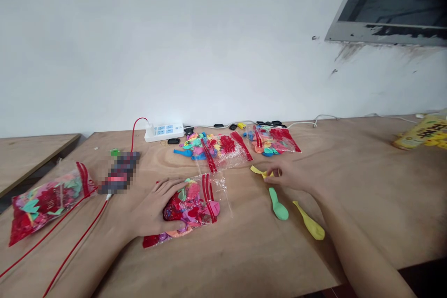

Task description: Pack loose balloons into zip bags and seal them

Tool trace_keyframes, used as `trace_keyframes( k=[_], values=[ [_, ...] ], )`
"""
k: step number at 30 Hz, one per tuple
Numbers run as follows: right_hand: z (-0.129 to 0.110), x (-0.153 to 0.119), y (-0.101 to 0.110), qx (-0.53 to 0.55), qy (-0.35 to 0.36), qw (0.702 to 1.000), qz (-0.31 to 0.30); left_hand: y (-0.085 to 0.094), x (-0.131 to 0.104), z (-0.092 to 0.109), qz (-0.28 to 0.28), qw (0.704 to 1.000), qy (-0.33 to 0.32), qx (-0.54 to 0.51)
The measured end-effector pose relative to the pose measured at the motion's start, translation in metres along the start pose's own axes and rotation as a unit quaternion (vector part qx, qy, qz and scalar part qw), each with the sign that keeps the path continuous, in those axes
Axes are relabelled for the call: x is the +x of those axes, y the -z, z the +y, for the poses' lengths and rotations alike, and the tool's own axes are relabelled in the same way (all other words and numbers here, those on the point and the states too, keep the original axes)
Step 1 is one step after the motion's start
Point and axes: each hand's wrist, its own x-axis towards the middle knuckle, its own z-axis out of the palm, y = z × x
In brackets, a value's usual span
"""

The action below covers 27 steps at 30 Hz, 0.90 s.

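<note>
Here, the right grip pinches a yellow balloon.

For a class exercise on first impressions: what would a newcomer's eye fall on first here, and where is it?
Probably the bag of bright balloons under the left hand, left of centre near the front. Next, the right hand pinching a yellow balloon right of centre, with a green balloon lying just nearer the viewer. Then the white power strip at the back, by the wall.
</note>
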Motion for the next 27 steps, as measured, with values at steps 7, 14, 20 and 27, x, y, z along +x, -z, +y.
trace_keyframes(
  k=[7,14,20,27],
  values=[
    [-0.006,-0.001,-0.011,-0.033,-0.031,0.999,-0.013,-0.002,-0.001,-0.002,0.0,1.0,-0.001,0.003],
    [-0.018,0.0,-0.005,0.018,0.023,0.999,0.031,-0.001,0.0,0.0,0.008,1.0,-0.005,0.006],
    [-0.077,-0.007,-0.041,0.165,0.079,0.979,0.088,0.002,0.001,0.001,-0.004,1.0,0.002,0.017],
    [-0.141,0.002,-0.076,0.137,0.307,0.941,-0.047,-0.001,0.0,0.0,0.012,1.0,-0.005,-0.003]
  ],
)
